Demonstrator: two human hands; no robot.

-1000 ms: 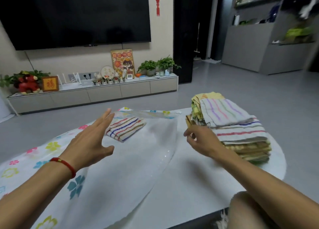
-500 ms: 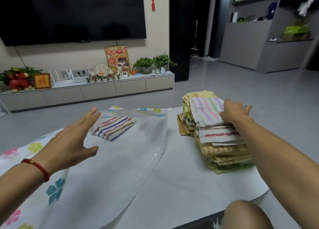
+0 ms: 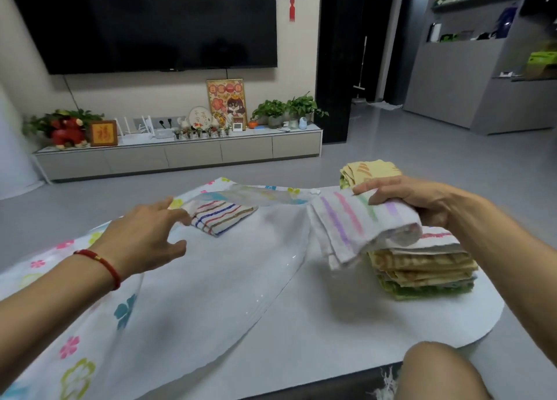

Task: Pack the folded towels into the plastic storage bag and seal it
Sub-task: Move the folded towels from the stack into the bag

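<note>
The white table carries everything. Across its left half lies the plastic storage bag, clear on top, flower-printed beneath, flat, its mouth facing the far edge and unsealed. One folded striped towel lies at that far end under the clear film, apparently already inside.

At the right stands the towel stack, many folded pieces, yellow, white and green layers, slightly uneven at the edges.

The right hand grips a white towel with pastel stripes, fingers curled over its top and thumb beneath; the cloth hangs clear above the stack and droops at its near corners, so the fold is loosening.

The left hand hovers over the bag near the packed towel, fingers spread and holding nothing; whether the fingertips touch the film cannot be told.

Judgement: loading is at an early stage, the second towel in transit. The next move calls for the left hand to lift the bag's upper layer while the right slides the towel in flat beside the first. Sealing is not yet due.
</note>
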